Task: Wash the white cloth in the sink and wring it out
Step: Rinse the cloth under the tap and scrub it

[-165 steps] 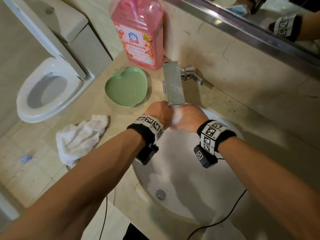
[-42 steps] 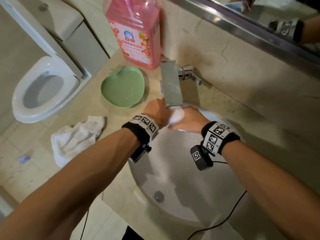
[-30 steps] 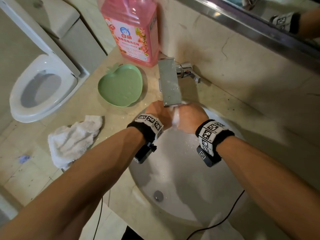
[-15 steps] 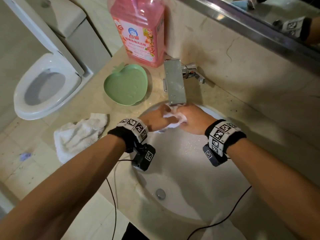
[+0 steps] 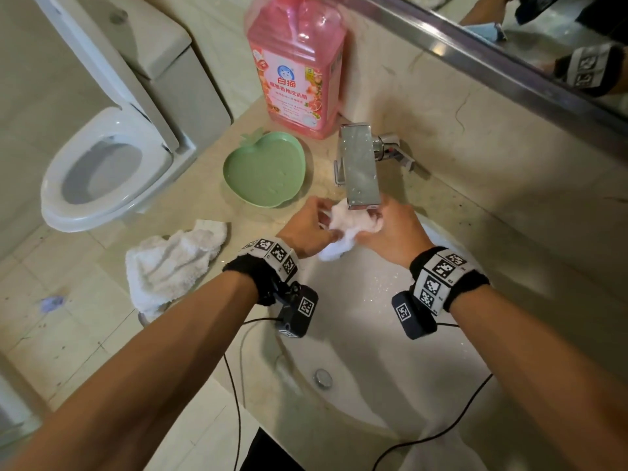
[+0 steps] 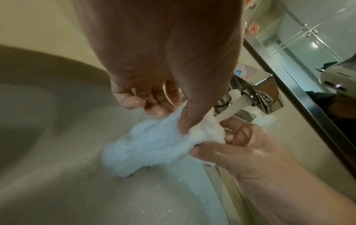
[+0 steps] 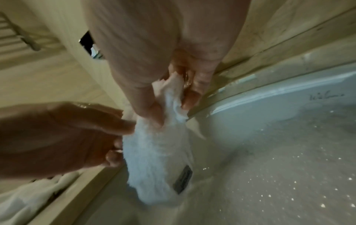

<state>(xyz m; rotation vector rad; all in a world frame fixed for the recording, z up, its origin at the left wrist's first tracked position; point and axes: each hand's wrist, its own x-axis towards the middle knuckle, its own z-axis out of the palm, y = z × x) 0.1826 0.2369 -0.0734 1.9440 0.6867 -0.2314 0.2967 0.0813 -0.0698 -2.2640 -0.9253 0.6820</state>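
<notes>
A small wet white cloth [image 5: 350,227] hangs between both hands under the square chrome tap [image 5: 360,164], over the back of the white sink [image 5: 373,338]. My left hand [image 5: 323,226] pinches its left side; in the left wrist view the thumb presses into the cloth [image 6: 154,146] while the other fingers curl behind it. My right hand [image 5: 377,222] pinches the upper right end, thumb against fingers on the cloth [image 7: 158,159]. Water [image 6: 231,109] runs from the tap onto the cloth's top. The cloth's lower end dangles free above the basin.
A second white cloth [image 5: 173,263] lies crumpled on the counter left of the sink. A green apple-shaped dish [image 5: 265,169] and a pink detergent bottle [image 5: 295,62] stand behind it. A toilet [image 5: 102,164] is at the far left. The drain [image 5: 323,377] sits near the basin's front.
The cloth was bunched and rubbed between both closed hands under the tap. Now the hands have drawn slightly apart and the cloth hangs more spread out between them.
</notes>
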